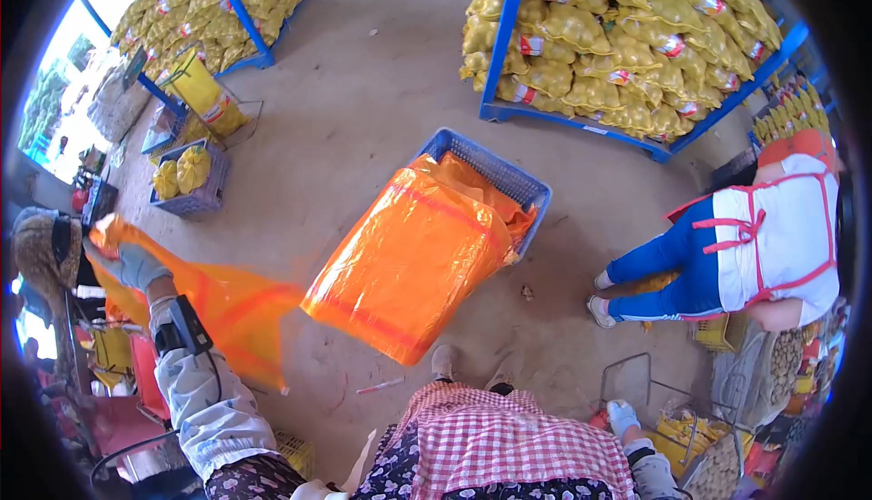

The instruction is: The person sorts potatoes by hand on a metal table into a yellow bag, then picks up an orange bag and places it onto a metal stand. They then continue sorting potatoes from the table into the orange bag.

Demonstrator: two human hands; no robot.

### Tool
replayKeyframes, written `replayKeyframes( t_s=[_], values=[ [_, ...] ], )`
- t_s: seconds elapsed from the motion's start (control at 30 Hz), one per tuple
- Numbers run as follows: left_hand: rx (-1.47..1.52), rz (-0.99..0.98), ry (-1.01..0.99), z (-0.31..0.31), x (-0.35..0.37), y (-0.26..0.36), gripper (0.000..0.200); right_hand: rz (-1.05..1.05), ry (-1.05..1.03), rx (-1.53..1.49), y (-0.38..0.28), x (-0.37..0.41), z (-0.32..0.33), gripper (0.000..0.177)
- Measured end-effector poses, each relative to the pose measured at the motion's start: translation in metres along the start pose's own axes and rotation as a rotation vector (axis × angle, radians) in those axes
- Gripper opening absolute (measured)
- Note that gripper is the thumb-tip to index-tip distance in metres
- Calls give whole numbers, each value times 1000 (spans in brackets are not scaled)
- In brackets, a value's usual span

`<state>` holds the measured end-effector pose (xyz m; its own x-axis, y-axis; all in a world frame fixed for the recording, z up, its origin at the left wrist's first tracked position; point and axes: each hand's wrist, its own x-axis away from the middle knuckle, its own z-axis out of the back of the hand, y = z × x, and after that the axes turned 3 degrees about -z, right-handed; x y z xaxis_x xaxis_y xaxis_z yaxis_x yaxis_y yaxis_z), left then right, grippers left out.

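My left hand [136, 264], in a pale glove, is raised at the left and closed on an orange bag [241, 314] with red stripes. The bag hangs out to the right, its lower part blurred by motion. In front of my feet, a stack of folded orange bags [413, 250] lies over a blue plastic crate [522, 175] and covers its near end. Low at the right, my gloved right hand [623, 418] hangs beside a metal wire frame [627, 377], its fingers loosely extended. Nothing shows in its grasp.
Filled yellow net sacks [627, 32] are piled in a blue rack [500, 46] at the back right. Another sack pile [218, 9] stands back left. A person [763, 237] bends over at the right. A blue crate [204, 193] with yellow bags stands at the left.
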<state>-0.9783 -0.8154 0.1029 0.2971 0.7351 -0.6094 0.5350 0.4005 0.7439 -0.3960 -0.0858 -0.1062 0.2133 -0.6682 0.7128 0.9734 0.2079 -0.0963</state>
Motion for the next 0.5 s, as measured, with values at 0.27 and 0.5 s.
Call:
replayKeyframes(
  t_s=[0.27, 0.5],
  values=[
    [390, -322, -1609, -127, 313, 250, 45, 253, 4, -190, -63, 92, -11, 50],
    [673, 708, -3138, -17, 578, 314, 34, 462, 422, -621, 13, 153, 18, 69]
  ],
)
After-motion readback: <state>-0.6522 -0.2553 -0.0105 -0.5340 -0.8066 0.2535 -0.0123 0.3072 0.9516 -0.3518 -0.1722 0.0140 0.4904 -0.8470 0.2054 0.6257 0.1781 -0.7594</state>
